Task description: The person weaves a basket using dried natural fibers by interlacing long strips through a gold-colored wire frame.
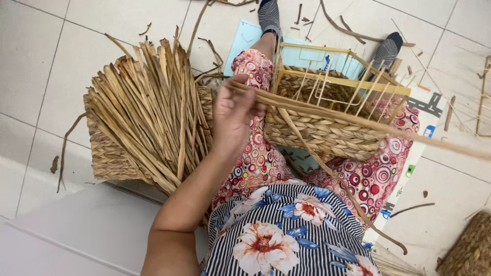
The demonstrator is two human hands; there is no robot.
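Note:
My left hand [232, 115] grips a long flat strand of dried straw [358, 122] that runs from it to the right, across a half-woven basket [322, 133]. The basket rests on my lap between my legs; its lower wall is braided straw and a yellow wire frame [348, 82] stands bare above it. A second strand hangs from the basket down toward my right knee. My right hand is out of view. Just left of my left hand lies a bundle of loose dried straw strips [148, 107].
The straw bundle rests on a finished woven basket [105, 153] on the white tiled floor. Scraps of straw litter the tiles. A blue printed mat [245, 38] lies under my legs. Another woven piece [470, 250] sits at the bottom right corner.

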